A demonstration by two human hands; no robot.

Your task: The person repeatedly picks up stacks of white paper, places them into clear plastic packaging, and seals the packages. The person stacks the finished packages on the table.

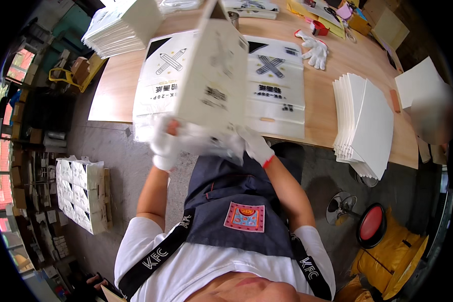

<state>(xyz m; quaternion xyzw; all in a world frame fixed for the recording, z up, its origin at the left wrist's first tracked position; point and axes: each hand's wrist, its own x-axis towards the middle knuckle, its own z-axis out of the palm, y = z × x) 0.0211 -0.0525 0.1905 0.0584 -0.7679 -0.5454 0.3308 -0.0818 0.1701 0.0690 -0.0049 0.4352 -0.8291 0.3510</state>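
A thick packet of white paper (206,95) in a clear printed plastic bag is held up on edge over the table's front edge, partly blurred. My left hand (163,143), in a white glove with one bare fingertip showing, grips its lower left end. At the lower right end, my gloved right hand (256,147) has its fingers closed on the crumpled plastic. Behind the packet, flat printed plastic (168,65) with crossed pencils lies on the table to the left. Similar printed plastic sheeting (279,95) lies to the right. The packet hides the strip between them.
Loose white sheets (365,126) stand fanned at the table's right. A tall stack of packets (126,30) sits back left. A spare white glove (314,50) and red tape roll (319,28) lie back right. On the floor are stacked packets (83,194) and a red-topped stool (371,226).
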